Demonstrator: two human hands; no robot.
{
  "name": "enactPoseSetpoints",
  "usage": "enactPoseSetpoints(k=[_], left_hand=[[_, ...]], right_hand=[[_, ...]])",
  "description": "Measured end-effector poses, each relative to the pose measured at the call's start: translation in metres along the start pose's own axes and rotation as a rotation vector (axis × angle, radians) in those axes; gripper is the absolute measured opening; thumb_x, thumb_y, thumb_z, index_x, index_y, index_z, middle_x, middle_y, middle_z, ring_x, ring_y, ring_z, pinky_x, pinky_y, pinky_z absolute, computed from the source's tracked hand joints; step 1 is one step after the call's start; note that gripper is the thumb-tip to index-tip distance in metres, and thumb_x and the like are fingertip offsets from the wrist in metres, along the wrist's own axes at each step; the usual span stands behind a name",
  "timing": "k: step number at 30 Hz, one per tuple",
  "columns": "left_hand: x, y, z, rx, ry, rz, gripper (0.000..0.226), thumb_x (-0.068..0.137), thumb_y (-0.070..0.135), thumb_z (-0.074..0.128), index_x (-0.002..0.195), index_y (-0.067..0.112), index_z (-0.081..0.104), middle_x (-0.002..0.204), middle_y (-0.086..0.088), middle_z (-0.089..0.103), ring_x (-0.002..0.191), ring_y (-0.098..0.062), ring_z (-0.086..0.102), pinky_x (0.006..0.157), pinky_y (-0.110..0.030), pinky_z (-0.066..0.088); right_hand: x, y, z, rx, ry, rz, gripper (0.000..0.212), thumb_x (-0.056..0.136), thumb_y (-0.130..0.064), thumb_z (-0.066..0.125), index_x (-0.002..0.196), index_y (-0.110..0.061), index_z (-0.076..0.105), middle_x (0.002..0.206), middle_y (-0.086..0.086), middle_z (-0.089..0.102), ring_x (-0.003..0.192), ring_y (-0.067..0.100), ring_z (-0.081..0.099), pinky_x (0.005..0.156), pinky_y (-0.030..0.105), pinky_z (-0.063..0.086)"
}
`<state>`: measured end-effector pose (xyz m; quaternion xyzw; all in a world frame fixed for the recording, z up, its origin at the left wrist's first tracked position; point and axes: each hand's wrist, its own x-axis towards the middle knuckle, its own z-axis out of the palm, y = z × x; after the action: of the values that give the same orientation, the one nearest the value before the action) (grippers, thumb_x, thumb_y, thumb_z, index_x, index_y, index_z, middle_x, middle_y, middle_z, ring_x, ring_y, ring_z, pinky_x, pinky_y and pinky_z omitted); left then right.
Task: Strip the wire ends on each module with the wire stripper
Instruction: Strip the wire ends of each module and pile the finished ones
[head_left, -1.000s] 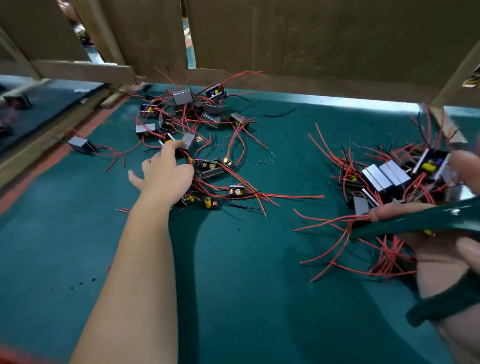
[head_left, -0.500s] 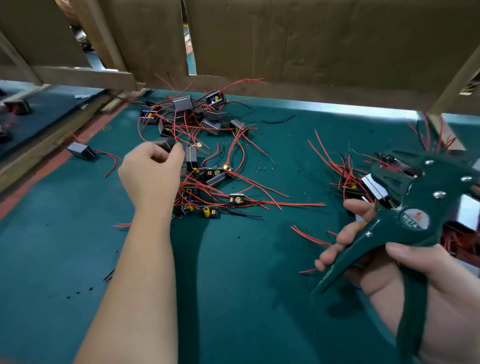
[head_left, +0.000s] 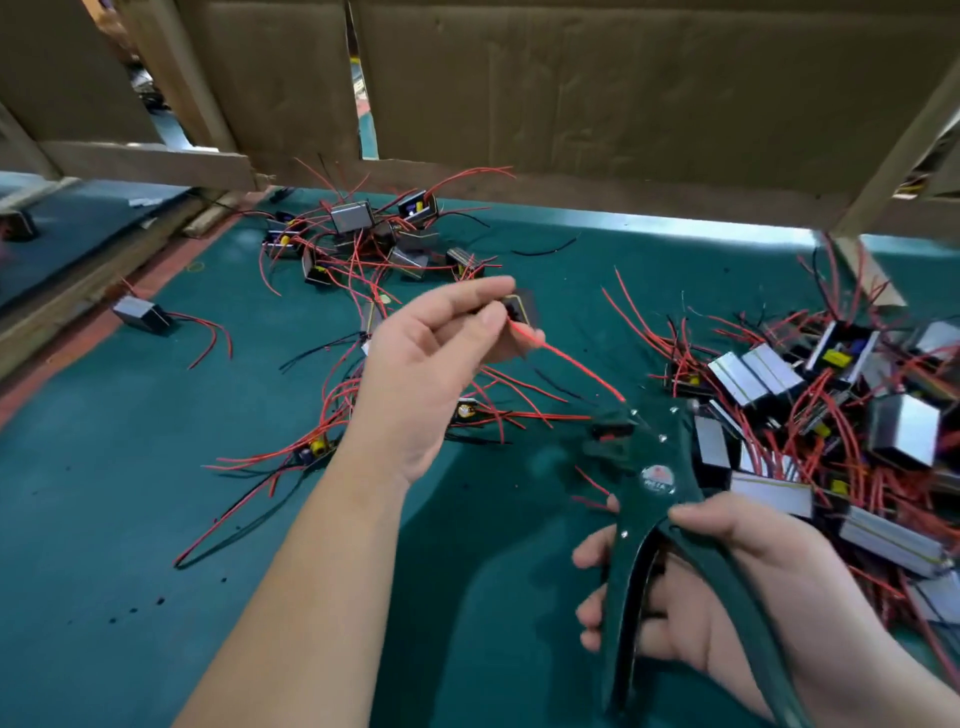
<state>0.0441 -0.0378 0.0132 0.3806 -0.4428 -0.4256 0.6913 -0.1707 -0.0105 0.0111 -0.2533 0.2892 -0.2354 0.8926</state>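
My left hand (head_left: 431, 358) holds a small module (head_left: 518, 310) pinched between thumb and fingers, raised above the green table. Its red wire (head_left: 571, 361) runs down and right to the jaws of the dark green wire stripper (head_left: 649, 483). My right hand (head_left: 727, 587) grips the stripper's two handles, which are spread apart. The wire's tip sits at or just above the stripper's head; I cannot tell whether it is inside the jaws.
One pile of modules with red wires (head_left: 363, 249) lies at the back left of the green table (head_left: 130, 493). A second pile (head_left: 831, 415) fills the right side. A single module (head_left: 140, 314) lies far left. Cardboard walls (head_left: 623, 93) stand behind.
My left hand has lifted a module out of the left pile and carried it right, towards the stripper. My right hand has brought the stripper in and lower, with its head nearer the centre.
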Motion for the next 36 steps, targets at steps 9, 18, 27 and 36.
enactPoseSetpoints(k=[9, 18, 27, 36], left_hand=[[-0.007, -0.013, 0.008, 0.679, 0.142, 0.247, 0.042, 0.082, 0.027, 0.071, 0.055, 0.017, 0.041, 0.051, 0.006, 0.044, 0.05, -0.007, 0.038, 0.054, -0.017, 0.033], [-0.006, -0.009, 0.008, 0.537, 0.146, 0.227, 0.053, 0.063, 0.036, 0.083, 0.083, 0.023, 0.036, 0.079, 0.013, 0.038, 0.059, -0.003, 0.042, 0.064, -0.019, 0.04], [-0.005, -0.008, 0.014, 0.237, 0.082, 0.074, 0.051, 0.06, 0.025, 0.085, 0.063, 0.024, 0.034, 0.063, -0.005, 0.053, 0.058, -0.01, 0.049, 0.059, -0.02, 0.043], [-0.005, 0.002, 0.028, -0.16, 0.134, -0.348, 0.015, 0.101, 0.029, 0.035, 0.098, 0.015, 0.037, 0.082, 0.002, 0.053, 0.037, -0.009, 0.033, 0.039, -0.014, 0.023]], right_hand=[[0.002, 0.0, -0.008, 0.157, 0.002, 0.031, 0.063, 0.039, -0.002, 0.073, 0.102, 0.002, 0.072, 0.103, 0.033, 0.066, 0.073, 0.042, 0.068, 0.065, 0.052, 0.057], [-0.003, 0.004, -0.003, 0.155, -0.035, 0.025, 0.053, 0.058, 0.007, 0.057, 0.102, -0.017, 0.072, 0.114, 0.038, 0.06, 0.095, 0.055, 0.063, 0.072, 0.064, 0.052], [-0.014, -0.001, 0.004, 0.092, -0.118, -0.168, 0.09, 0.046, -0.003, 0.06, 0.127, -0.042, 0.056, 0.1, 0.032, 0.061, 0.102, 0.057, 0.058, 0.083, 0.076, 0.039], [-0.019, 0.005, 0.014, 0.032, -0.062, -0.175, 0.082, 0.037, 0.002, 0.07, 0.112, -0.029, 0.069, 0.089, 0.033, 0.059, 0.081, 0.053, 0.061, 0.071, 0.066, 0.049]])
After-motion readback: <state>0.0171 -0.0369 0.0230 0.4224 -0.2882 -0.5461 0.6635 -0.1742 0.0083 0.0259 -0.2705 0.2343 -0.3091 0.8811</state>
